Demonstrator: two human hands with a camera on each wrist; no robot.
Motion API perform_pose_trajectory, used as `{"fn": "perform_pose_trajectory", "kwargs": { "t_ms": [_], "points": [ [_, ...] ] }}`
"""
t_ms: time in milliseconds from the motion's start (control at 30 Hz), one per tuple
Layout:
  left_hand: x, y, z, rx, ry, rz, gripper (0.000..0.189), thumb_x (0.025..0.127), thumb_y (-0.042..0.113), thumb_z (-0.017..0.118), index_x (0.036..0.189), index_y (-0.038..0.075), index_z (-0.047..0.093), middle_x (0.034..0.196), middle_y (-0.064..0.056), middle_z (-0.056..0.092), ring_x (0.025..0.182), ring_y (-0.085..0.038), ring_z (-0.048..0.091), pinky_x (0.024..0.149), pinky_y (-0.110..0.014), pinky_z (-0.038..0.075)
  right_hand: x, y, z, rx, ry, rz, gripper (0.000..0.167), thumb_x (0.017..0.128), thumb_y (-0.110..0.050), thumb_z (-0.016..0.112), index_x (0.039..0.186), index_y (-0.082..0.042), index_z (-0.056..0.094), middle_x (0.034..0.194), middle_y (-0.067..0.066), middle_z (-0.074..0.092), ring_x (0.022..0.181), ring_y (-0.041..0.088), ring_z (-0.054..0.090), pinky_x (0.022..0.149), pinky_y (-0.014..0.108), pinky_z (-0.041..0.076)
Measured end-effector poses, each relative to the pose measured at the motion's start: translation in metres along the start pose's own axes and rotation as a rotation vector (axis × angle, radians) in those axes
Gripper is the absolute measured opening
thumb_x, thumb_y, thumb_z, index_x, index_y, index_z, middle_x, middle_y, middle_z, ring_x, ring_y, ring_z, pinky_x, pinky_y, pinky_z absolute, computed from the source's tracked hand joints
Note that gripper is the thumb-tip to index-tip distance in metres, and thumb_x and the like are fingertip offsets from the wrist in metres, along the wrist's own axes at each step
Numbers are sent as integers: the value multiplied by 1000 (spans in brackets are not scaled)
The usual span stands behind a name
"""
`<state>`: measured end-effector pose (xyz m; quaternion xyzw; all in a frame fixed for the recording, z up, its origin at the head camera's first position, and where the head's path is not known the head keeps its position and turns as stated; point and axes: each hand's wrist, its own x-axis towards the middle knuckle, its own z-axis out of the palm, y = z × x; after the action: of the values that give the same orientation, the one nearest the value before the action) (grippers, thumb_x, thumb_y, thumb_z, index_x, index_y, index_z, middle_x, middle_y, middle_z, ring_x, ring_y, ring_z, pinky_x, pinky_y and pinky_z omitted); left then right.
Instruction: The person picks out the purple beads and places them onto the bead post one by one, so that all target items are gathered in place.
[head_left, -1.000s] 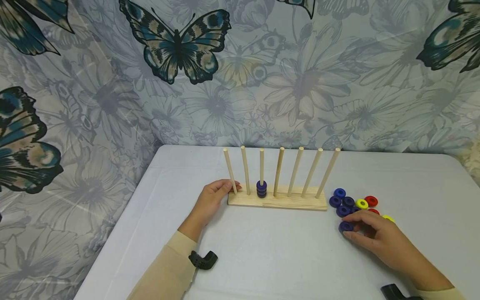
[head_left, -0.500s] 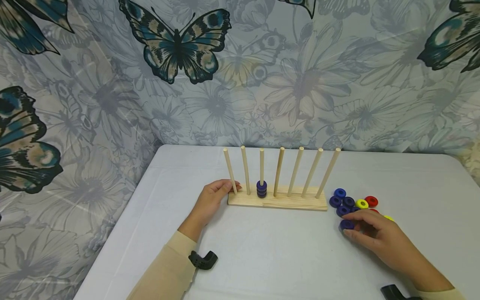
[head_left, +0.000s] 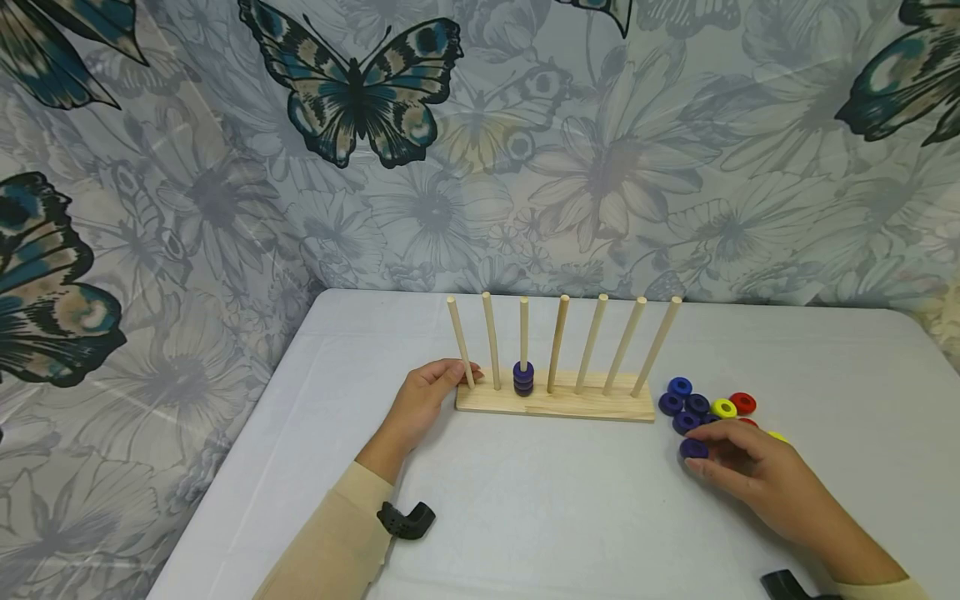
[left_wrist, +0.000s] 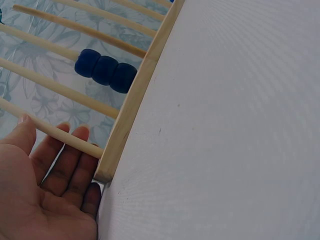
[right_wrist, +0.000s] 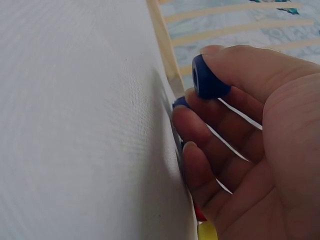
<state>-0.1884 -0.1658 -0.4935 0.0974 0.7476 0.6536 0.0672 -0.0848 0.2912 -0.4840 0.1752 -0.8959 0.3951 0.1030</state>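
Observation:
A wooden stand (head_left: 558,404) with a row of upright pegs stands on the white table. Three dark blue rings (head_left: 523,379) are stacked on its third peg from the left, seen side-on in the left wrist view as blue beads (left_wrist: 105,70). My left hand (head_left: 427,398) holds the leftmost peg (left_wrist: 65,136), thumb on one side and fingers behind it. Right of the stand, my right hand (head_left: 757,471) pinches a dark blue ring (right_wrist: 207,80) between thumb and index finger. The other right fingers are loosely bent beneath it.
Loose blue rings (head_left: 686,422) lie between the stand and my right hand. Yellow rings (head_left: 723,407) and red rings (head_left: 742,402) lie beside them, some partly hidden by the hand. A patterned butterfly cloth (head_left: 480,208) hangs behind the table.
The ring in my right hand has tilted and risen very slightly, so its hole shows less. My left hand and the stand have stayed put.

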Motion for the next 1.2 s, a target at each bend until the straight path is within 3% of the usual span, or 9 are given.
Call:
{"fn": "perform_pose_trajectory", "kwargs": {
  "t_ms": [700,1200],
  "points": [
    [0,0,0,1,8,1,35,115,30,60,127,4,79,123,-7,78,129,-22,64,117,-44,41,5,-7,0,-12,67,-103,51,73,17,91,114,-9,78,97,-8,70,82,5,61,75,11,52],
    [1,-1,0,6,-7,20,36,115,33,59,126,4,79,123,-7,78,128,-23,64,117,-43,42,8,-18,0,-45,114,-120,52,70,18,92,114,-7,78,100,-6,70,83,3,61,75,10,52]
  ]
}}
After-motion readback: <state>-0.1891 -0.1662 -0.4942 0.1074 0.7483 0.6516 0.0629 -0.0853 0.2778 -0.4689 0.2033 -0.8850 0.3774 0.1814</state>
